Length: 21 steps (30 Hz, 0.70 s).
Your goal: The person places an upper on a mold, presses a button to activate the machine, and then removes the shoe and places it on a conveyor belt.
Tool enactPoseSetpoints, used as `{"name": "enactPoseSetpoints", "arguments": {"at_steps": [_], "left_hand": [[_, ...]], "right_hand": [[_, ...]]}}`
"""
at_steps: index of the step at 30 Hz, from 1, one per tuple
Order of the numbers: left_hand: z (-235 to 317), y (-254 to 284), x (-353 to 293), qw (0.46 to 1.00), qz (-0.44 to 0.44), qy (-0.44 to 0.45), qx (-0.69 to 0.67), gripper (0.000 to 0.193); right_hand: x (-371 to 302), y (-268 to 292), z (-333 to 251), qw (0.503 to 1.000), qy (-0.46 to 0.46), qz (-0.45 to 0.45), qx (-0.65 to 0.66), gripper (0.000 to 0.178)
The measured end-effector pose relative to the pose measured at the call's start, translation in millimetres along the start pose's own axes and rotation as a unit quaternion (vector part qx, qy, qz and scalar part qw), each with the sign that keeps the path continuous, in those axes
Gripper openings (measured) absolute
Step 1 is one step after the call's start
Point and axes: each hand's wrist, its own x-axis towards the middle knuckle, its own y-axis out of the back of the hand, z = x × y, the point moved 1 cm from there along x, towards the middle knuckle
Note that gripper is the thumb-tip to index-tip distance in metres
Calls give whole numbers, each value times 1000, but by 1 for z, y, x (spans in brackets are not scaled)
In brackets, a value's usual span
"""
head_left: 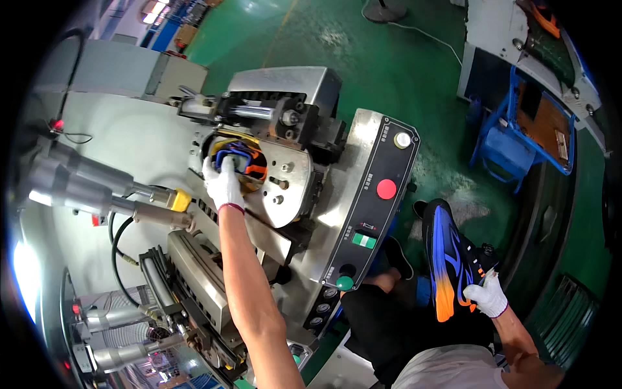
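My left hand, in a white glove, reaches into the rounded opening of a metal press. Inside that opening sits a shoe with blue, orange and yellow parts. Its collar edge lies between my thumb and fingers; the glove hides part of it. On the right, my gloved right hand grips a black sneaker by its side, near the orange end. Blue and orange stripes run along this sneaker, held above my lap.
A slanted control panel with a red button stands between my hands. Thick metal cylinders and a second press unit are at left. A blue-framed cart and another machine stand at the far right.
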Motion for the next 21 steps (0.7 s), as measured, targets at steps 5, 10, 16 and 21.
{"name": "enactPoseSetpoints", "arguments": {"at_steps": [5, 10, 16, 21], "left_hand": [[7, -41, 22, 998, 67, -2, 6, 33], [4, 3, 21, 974, 160, -69, -144, 29], [78, 99, -113, 929, 233, -165, -236, 26], [34, 167, -274, 904, 49, -285, -314, 20]], "right_hand": [[14, 11, 14, 981, -175, 1, -89, 65], [32, -30, -1, 994, 35, -82, -55, 76], [23, -62, -35, 988, 75, -50, -127, 72], [65, -129, -112, 898, 285, 5, -335, 66]]}}
